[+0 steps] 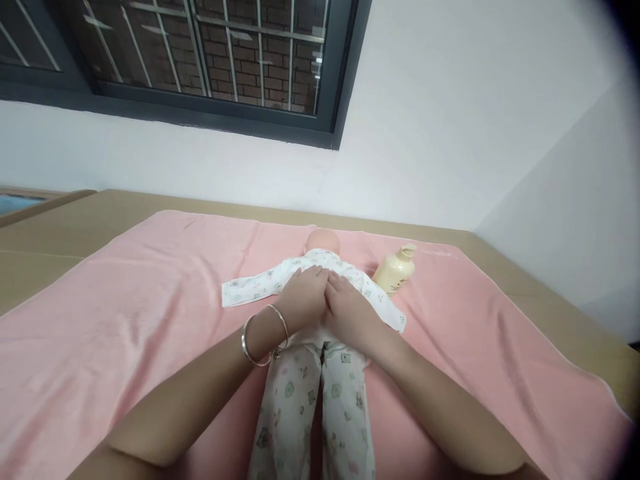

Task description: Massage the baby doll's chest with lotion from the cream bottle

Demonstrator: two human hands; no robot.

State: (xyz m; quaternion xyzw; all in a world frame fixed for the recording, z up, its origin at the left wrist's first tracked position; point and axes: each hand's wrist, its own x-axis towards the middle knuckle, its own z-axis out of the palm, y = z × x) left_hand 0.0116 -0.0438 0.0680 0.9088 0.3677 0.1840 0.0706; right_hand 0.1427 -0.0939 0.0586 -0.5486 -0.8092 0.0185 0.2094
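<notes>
A baby doll (323,241) lies stretched out, its head toward the wall. It wears a white printed top (255,285) with sleeves spread to both sides and matching trousers (345,407). My left hand (305,297) rests on the doll's chest, fingers laid over the top; two silver bangles (246,343) circle that wrist. Beside it, my right hand (347,310) lies flat on the chest, its fingertips touching the left hand. Neither hand visibly holds anything. The hands cover most of the doll's torso, and the sleeves' ends show no doll hands.
A cream pump bottle (395,270) leans beside the doll's sleeve on the right. Under everything spreads a wrinkled pink sheet (165,287) on a tan surface (125,213). Behind are a white wall (410,133) and a dark-framed window (333,130) with bars.
</notes>
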